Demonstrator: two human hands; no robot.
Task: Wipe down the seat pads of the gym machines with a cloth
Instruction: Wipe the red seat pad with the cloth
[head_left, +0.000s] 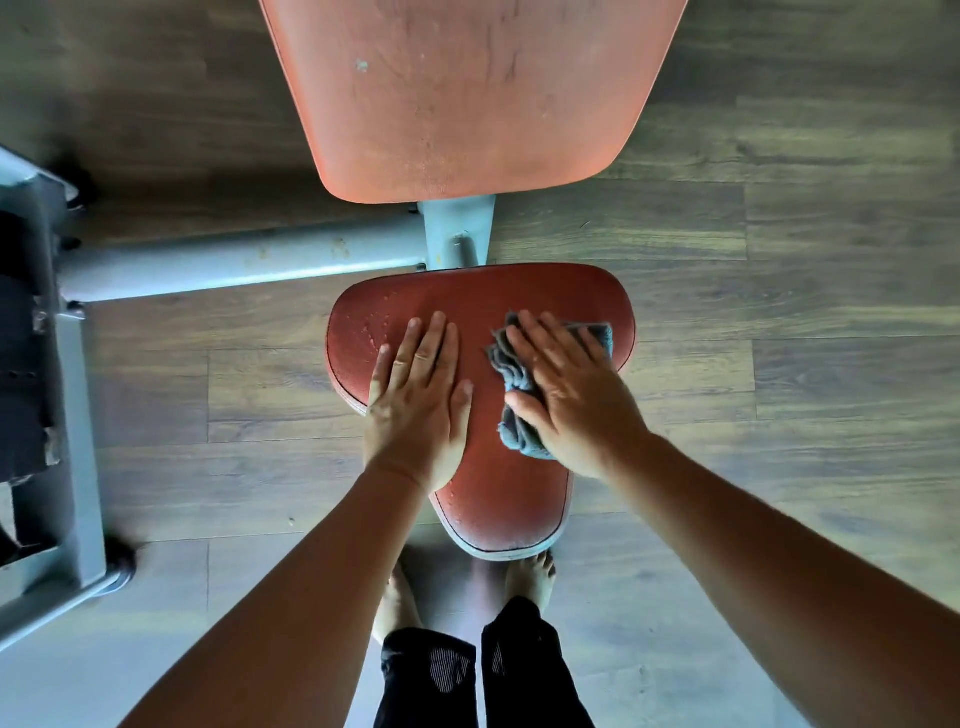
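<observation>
**Seat pad, mid-wipe: cloth on the right half**

Far left, the grey machine frame (78, 415) stood on the wood floor (779, 260). Its crossbar (234, 265) ran right to the post under the pads. We noted droplets (371, 332) beading on the left shoulder of the red seat pad (498, 499), unwiped by the look of them.

Just beside them the left hand (418, 410) lay flat on the pad, fingers straight and together, gripping nothing. We took it for a brace.

Right of it lay the blue-grey cloth (511, 364), bunched, on the pad's right half toward the wide rear end. The right hand (576, 400) pressed flat on top of it, fingers spread and straight rather than curled round it.

Beyond the seat, the paler back pad (467, 93) showed scuffs and a small pale spot. We could not tell whether it was wet.

Our reading was that the wiping of this seat was under way, not finished. The next move would call for drawing the cloth leftward over the wet patch. The left hand would have to lift clear or shift first. After that the cloth would need working down to the narrow front end, kept flat under the palm so it did not roll.
</observation>
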